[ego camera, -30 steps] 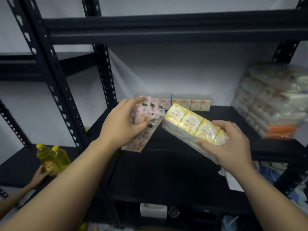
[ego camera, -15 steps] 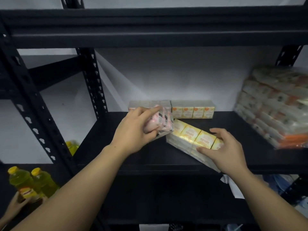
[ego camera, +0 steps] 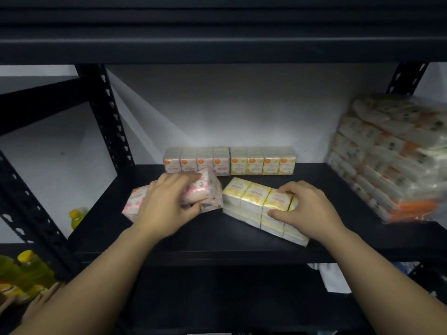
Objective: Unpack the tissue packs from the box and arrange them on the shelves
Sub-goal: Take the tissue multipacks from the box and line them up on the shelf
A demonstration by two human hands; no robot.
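On the black shelf [ego camera: 242, 240] my left hand [ego camera: 167, 204] grips a pink tissue pack [ego camera: 205, 189] that lies on the shelf board at the left. My right hand [ego camera: 307, 209] grips a yellow tissue pack [ego camera: 251, 199], fingers over its top and thumb on its front face; this pack lies at an angle on the board. The two packs nearly touch at the middle. Behind them a row of tissue packs [ego camera: 229, 163], pink-white at the left and yellow at the right, stands against the back wall.
A tall stack of orange-and-white wrapped packs [ego camera: 391, 160] fills the shelf's right end. A black upright post [ego camera: 108, 117] stands at the left. Yellow bottles [ego camera: 26, 272] sit lower left, with another person's hand [ego camera: 46, 298] near them. The upper shelf beam [ego camera: 217, 44] hangs overhead.
Both hands have carried their packs forward and down onto the shelf board. The pink pack now lies flat at the left and the yellow pack rests beside it.
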